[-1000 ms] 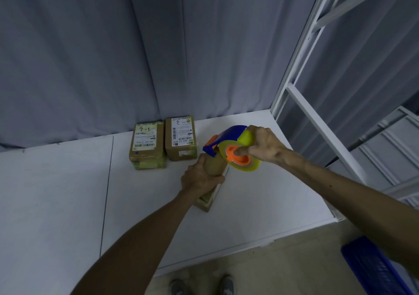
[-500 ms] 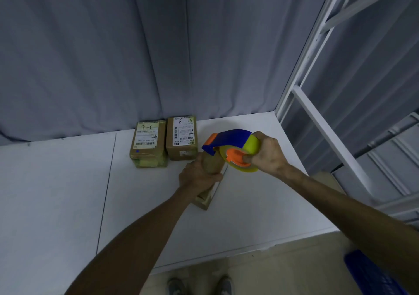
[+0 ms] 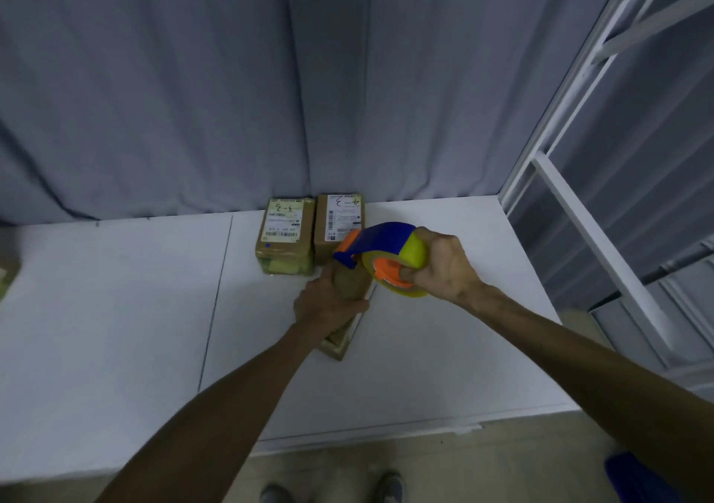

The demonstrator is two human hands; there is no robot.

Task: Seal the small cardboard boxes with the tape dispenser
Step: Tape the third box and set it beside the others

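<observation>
Your white table [image 3: 116, 328] is built of two panels that meet at a thin dark seam [image 3: 215, 301] running front to back. On the right-hand panel, at the back edge by the grey curtain [image 3: 193, 96], two cardboard boxes lie flat, side by side: the left labelled box [image 3: 284, 228] and the right labelled box [image 3: 336, 214]. Nearer to you on that panel rests a third box [image 3: 339, 344], set at an angle. A pale object [image 3: 5, 278] sits at the table's far left, cut off by the frame.
</observation>
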